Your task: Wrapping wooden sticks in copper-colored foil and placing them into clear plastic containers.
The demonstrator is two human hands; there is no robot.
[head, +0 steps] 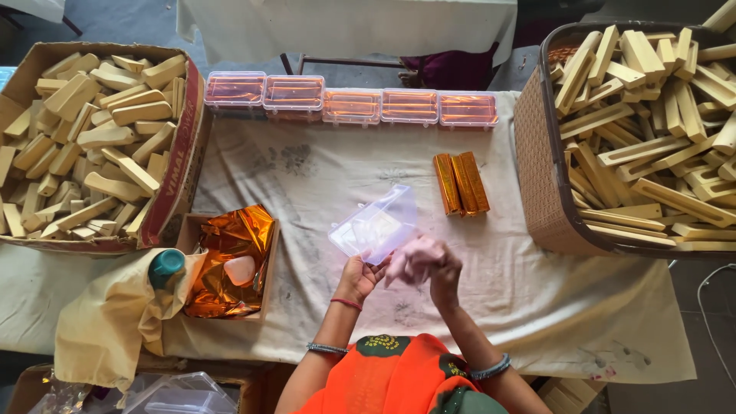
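Left hand (357, 277) is gripping an open clear plastic box (374, 225); right hand (426, 262), blurred, is closing beside it, grip indiscernible; filling appears next.

The left hand (357, 277) holds an open clear plastic box (374, 225) over the cloth-covered counter (322, 184), the right hand (433, 264) just beside it, 5 filled boxes (351, 106) far behind.
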